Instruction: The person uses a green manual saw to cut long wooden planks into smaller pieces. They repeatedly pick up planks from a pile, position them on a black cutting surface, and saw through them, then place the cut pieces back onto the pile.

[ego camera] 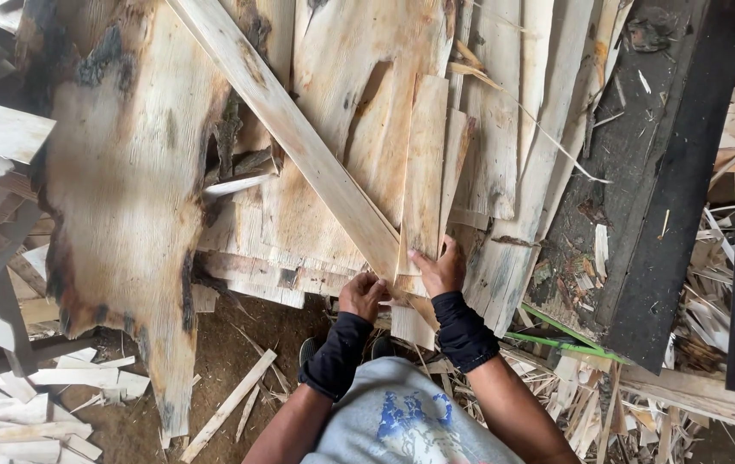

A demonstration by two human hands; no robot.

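Observation:
I look straight down on a heap of thin pale wood veneer sheets. My left hand [362, 295] grips the near end of a long narrow veneer strip [290, 120] that runs diagonally up to the left across the pile. My right hand [439, 271] presses flat on the lower end of a shorter upright veneer piece [425, 163], just right of the strip. The two hands are almost touching. Both wrists wear black sleeves. A small pale offcut [408, 326] lies under my hands.
A large dark-edged veneer sheet [127, 198] covers the left side. Dark planks [668, 172] with wood chips lie at right, with a green bar [565, 339] below them. Scraps and slivers litter the dirt floor [230, 344]. My dark shoes [309, 348] show between my arms.

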